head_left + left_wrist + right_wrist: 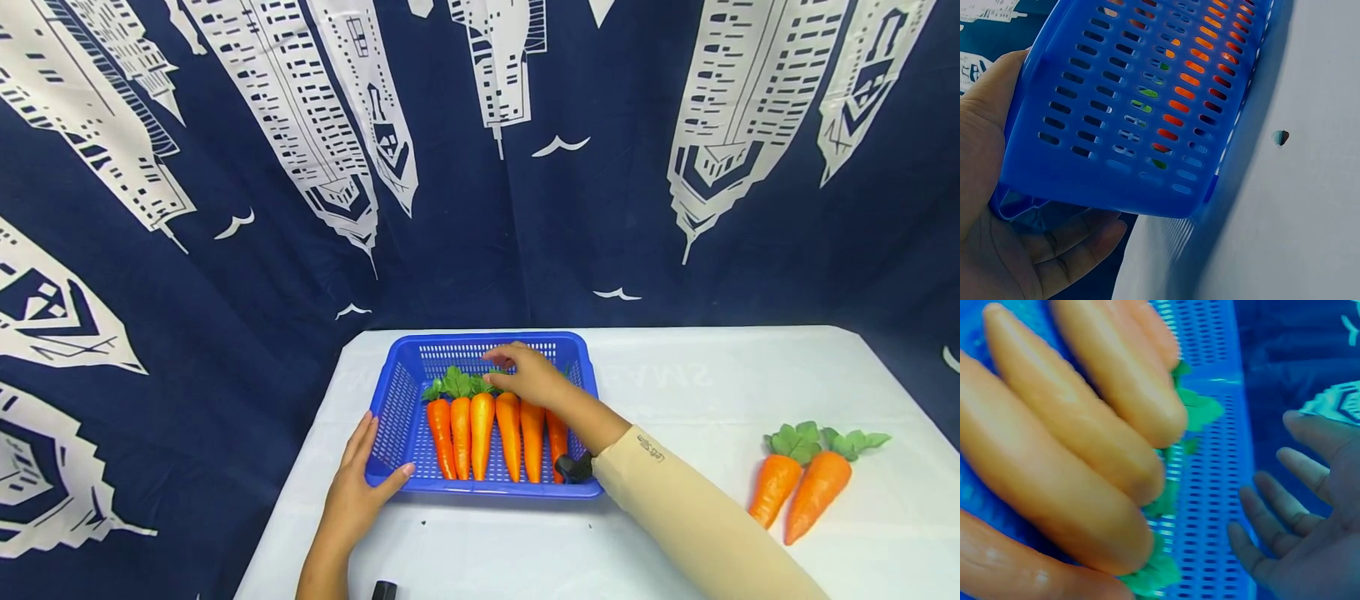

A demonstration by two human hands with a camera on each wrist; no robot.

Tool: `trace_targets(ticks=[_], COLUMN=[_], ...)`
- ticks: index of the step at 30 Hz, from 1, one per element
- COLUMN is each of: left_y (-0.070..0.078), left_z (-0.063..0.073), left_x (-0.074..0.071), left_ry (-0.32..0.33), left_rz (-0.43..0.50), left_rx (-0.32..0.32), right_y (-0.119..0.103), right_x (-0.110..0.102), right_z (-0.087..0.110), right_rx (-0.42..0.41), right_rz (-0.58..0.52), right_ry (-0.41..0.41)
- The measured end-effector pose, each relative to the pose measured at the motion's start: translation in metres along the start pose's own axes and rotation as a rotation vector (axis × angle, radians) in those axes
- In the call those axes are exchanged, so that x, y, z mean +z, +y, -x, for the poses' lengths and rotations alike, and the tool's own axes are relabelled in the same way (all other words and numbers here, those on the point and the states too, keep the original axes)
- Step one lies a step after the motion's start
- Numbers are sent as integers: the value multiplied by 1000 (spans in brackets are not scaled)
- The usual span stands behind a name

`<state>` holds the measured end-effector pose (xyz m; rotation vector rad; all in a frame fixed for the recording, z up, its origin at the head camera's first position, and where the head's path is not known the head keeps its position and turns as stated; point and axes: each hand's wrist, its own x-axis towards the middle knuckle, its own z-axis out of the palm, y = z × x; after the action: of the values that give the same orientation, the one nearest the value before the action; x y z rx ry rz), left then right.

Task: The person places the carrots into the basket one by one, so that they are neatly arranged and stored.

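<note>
1. The left hand is spread wide, its thumb well apart from its fingers, and it touches the near left corner of the blue basket.
2. The right hand has loose, slightly bent fingers with gaps between them, and it holds nothing. It is over the back part of the basket.
3. The six carrots in the basket lie side by side. Their long way runs from back to front, with thin tips toward the person and green leaves at the back.
4. These carrots lie to the right of the left hand. Their leafy ends are near the right hand.
5. Two loose carrots lie on the white table, well to the right of both hands, tips toward the person.
</note>
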<state>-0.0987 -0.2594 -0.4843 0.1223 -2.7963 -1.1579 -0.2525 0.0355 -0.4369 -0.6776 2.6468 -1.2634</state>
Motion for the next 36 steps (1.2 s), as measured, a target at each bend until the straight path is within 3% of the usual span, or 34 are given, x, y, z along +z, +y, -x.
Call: trace_targets(ticks=[9, 20, 36], left_y=[0, -2, 0], left_z=[-1, -1, -1], left_x=[-1, -1, -2], left_ry=[-6, 1, -16], left_rz=[0, -21, -19], left_rx=[7, 5, -10], right_y=[-17, -19, 3], right_x=[-20, -50, -91], right_z=[14, 29, 81], right_rx=[-60, -72, 19], right_rz=[-115, -182, -179], right_ry=[96, 190, 313])
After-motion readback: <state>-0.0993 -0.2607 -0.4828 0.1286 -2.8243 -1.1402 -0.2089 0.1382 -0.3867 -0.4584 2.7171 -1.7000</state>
